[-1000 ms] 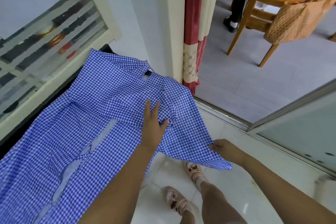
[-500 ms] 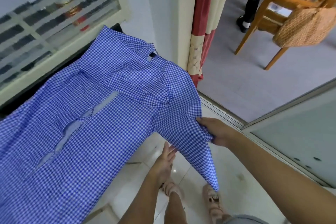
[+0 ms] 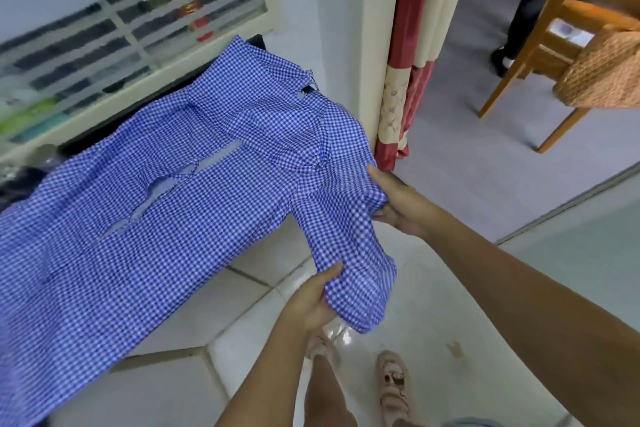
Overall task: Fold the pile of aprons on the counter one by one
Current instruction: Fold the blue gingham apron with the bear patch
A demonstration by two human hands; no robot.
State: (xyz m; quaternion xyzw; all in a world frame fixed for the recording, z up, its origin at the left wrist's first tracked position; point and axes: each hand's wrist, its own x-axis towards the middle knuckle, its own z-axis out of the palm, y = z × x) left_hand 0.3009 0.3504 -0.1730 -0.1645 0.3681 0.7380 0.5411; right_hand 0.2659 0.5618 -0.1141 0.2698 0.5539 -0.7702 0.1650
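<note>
A blue-and-white checked apron (image 3: 145,218) lies spread across the dark counter (image 3: 258,42), its sleeve-like side part hanging off the right edge toward the floor. My right hand (image 3: 398,201) grips that hanging part near its top, fingers curled into bunched cloth. Lower down, my left hand (image 3: 311,302) holds the end of the same hanging part, thumb on top of the fabric. The rest of the counter is hidden under the apron.
A barred window (image 3: 131,31) runs along the wall behind the counter. A red and cream curtain (image 3: 412,55) hangs at the doorway on the right. A wooden chair (image 3: 554,31) with a woven bag (image 3: 602,73) stands beyond it, a person's leg beside it. White tiled floor (image 3: 433,305) lies below.
My left hand left the apron's top, dropped below the counter edge and took the lower end of the hanging part. My right hand moved up along that part and bunched the cloth.
</note>
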